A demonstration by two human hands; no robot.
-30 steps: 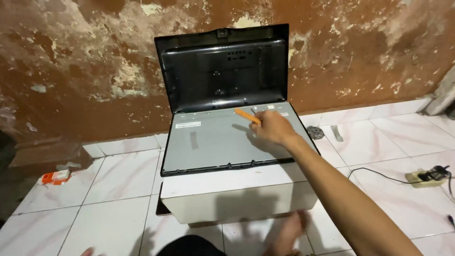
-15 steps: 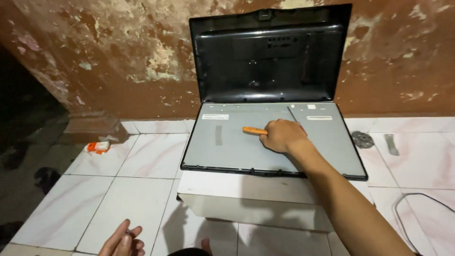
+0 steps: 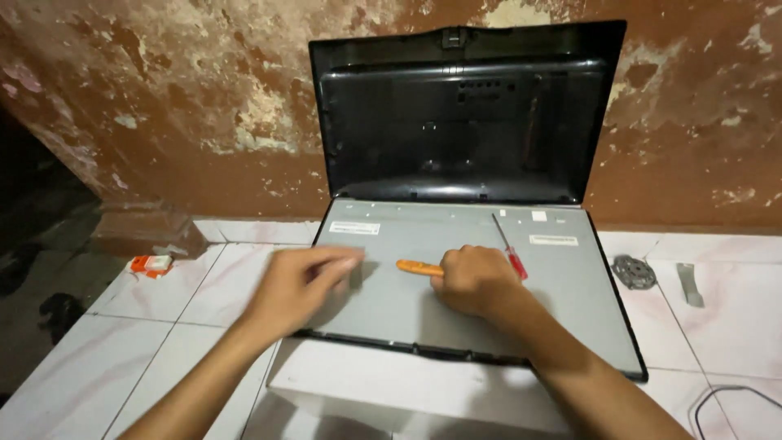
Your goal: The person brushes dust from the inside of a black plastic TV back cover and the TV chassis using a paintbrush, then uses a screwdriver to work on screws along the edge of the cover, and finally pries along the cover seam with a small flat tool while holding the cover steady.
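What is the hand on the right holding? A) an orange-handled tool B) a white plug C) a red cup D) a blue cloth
A: the right hand is closed around an orange-handled tool resting on the grey panel, and its orange end sticks out to the left.

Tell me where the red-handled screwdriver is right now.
Head view: the red-handled screwdriver lies on the grey panel, right of centre, just beside the right hand.

Orange tool (image 3: 419, 266) lies flat on grey panel (image 3: 456, 310), prob. a pry stick.
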